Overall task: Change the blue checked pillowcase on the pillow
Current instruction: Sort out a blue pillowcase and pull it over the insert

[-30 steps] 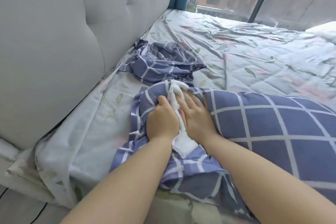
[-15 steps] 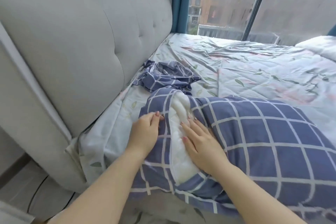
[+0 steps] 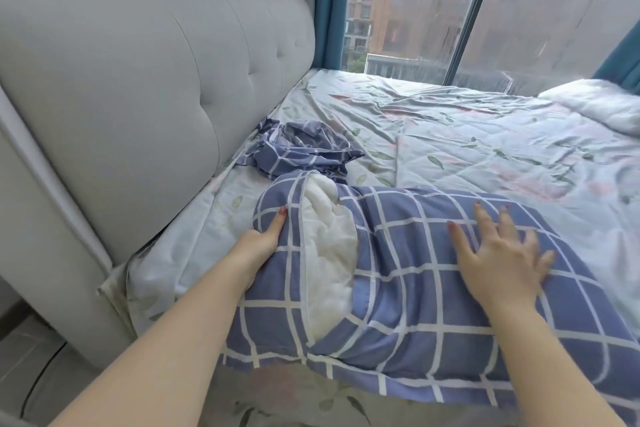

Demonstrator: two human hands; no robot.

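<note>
My left hand [image 3: 258,246] holds the headboard-side end of the blue checked pillowcase [image 3: 415,291]. The thumb [image 3: 277,224] lies on top of the fabric; the other fingers are tucked under the end, out of sight. My right hand [image 3: 502,256] lies flat on top of the case, well apart from the left. Its fingers [image 3: 483,218] are straight and spread, pressing down and gripping nothing.

The case runs along the near side edge of the bed [image 3: 467,135], with one end toward the headboard [image 3: 138,97]. Its opening gapes between my hands, nearer the left one, and the white pillow [image 3: 329,239] shows through in a long strip. The case's loose hem lies flat on the sheet at the near edge.

Open room:
- a narrow strip of bare sheet between the case's end and the headboard
- wide bare sheet beyond the case, out to the far edge under the window [image 3: 415,10]

A second checked cloth [image 3: 301,149] lies crumpled against the headboard, just beyond the case's end; I can't tell if they touch. White bedding [image 3: 595,104] sits at the far right edge. A teal curtain [image 3: 329,3] hangs at the far headboard corner. Grey floor [image 3: 27,357] shows past the near-left corner.
</note>
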